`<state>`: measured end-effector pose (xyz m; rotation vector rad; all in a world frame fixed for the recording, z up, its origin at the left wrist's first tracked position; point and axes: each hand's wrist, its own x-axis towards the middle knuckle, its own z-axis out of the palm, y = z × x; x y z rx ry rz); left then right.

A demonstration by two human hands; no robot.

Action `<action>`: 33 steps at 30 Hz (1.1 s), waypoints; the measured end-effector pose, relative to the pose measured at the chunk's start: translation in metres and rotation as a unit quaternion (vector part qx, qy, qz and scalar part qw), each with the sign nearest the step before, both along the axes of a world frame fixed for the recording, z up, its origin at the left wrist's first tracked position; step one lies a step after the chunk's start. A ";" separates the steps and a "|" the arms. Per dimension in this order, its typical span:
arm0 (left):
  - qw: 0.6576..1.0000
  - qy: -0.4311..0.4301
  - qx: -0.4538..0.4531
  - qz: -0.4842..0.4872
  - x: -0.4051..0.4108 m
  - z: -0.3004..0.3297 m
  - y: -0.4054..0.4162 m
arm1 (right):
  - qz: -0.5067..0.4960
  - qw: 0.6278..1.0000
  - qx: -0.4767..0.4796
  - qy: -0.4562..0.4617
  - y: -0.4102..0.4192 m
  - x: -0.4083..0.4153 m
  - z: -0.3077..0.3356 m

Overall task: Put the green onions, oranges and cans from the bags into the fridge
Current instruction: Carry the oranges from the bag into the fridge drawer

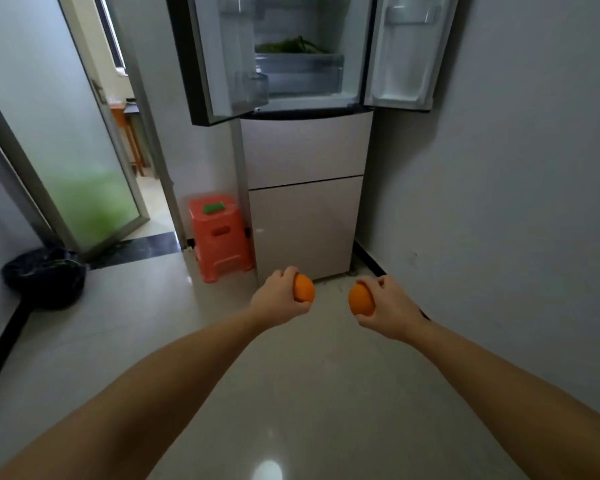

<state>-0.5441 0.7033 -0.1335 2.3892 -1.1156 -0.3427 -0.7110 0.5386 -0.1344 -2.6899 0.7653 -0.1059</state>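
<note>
Viewpoint: seen from the person's head, looking forward and down along two bare forearms stretched out over a pale glossy tiled floor (125,327).
Left hand (278,297): held out in front, fingers (289,271) curled closed around the left orange (304,288), which shows on the inner side of the hand.
Right hand (390,308): held out level with the left, fingers (378,283) wrapped closed around the right orange (361,299), which shows on its inner side.
Oranges: both are in the air above the floor, near each other but not touching, in front of the foot of the fridge.
Fridge (305,188): stands straight ahead against the back wall; its two upper doors hang wide open, the two lower pale drawer fronts are shut.
Fridge interior: white and lit, with a clear drawer low down; the door bins that can be seen hold nothing recognisable.
Green onions (293,46): a dark green leafy bunch lying on the shelf just above the clear drawer, inside the open upper compartment.
Stool (219,235): an orange-red plastic stool just left of the fridge, touching or nearly touching its side, with a small green item (212,207) lying on its seat.
Black bag (45,277): a dark crumpled plastic bag on the floor at the far left, against the wall; its contents are hidden.
Glass door (84,161): a frosted panel in a metal frame, standing open at the left, with another room visible past it.
Right side: a plain grey wall (516,168) with dark skirting runs alongside the right arm.
</note>
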 end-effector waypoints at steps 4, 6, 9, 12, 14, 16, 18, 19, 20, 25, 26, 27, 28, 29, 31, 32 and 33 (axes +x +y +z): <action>1.000 0.003 -0.012 0.000 0.072 0.023 -0.073 | -0.022 1.000 0.013 -0.014 -0.071 0.066 0.018; 1.000 0.006 -0.021 -0.003 0.104 0.035 -0.108 | -0.045 0.998 0.025 -0.039 -0.102 0.094 0.030; 0.997 0.052 -0.054 0.021 0.148 0.040 -0.168 | -0.079 0.992 0.064 -0.074 -0.148 0.130 0.038; 0.995 0.086 -0.054 0.021 0.173 0.031 -0.228 | -0.077 0.994 0.059 -0.059 -0.196 0.156 0.033; 0.994 0.097 -0.050 0.015 0.188 0.028 -0.270 | -0.086 0.992 0.063 -0.066 -0.235 0.177 0.035; 0.993 0.100 -0.063 0.012 0.208 0.031 -0.316 | -0.099 0.987 0.083 -0.093 -0.281 0.205 0.041; 0.988 0.123 -0.094 0.025 0.228 0.041 -0.362 | -0.112 0.980 0.113 -0.120 -0.329 0.233 0.049; 0.982 0.146 -0.114 0.043 0.238 0.048 -0.383 | -0.113 0.976 0.132 -0.132 -0.355 0.247 0.054; 0.974 0.171 -0.136 0.063 0.249 0.056 -0.404 | -0.113 0.973 0.149 -0.139 -0.379 0.260 0.061; 0.932 0.242 -0.245 0.112 0.311 0.103 -0.489 | -0.098 0.952 0.221 -0.188 -0.486 0.336 0.102; 0.917 0.266 -0.268 0.130 0.324 0.111 -0.501 | -0.101 0.940 0.255 -0.201 -0.499 0.354 0.110; 0.900 0.291 -0.290 0.147 0.336 0.119 -0.511 | -0.099 0.925 0.294 -0.218 -0.511 0.373 0.116; 0.882 0.314 -0.310 0.163 0.351 0.124 -0.521 | -0.094 0.909 0.332 -0.234 -0.521 0.393 0.122; 0.864 0.334 -0.333 0.177 0.366 0.130 -0.529 | -0.085 0.892 0.367 -0.248 -0.530 0.415 0.127; 0.812 0.390 -0.392 0.187 0.403 0.142 -0.547 | -0.058 0.864 0.423 -0.265 -0.545 0.462 0.138; 0.781 0.420 -0.422 0.187 0.425 0.148 -0.556 | -0.046 0.850 0.448 -0.273 -0.549 0.487 0.145; 0.752 0.445 -0.449 0.188 0.445 0.157 -0.564 | -0.036 0.834 0.472 -0.284 -0.553 0.513 0.153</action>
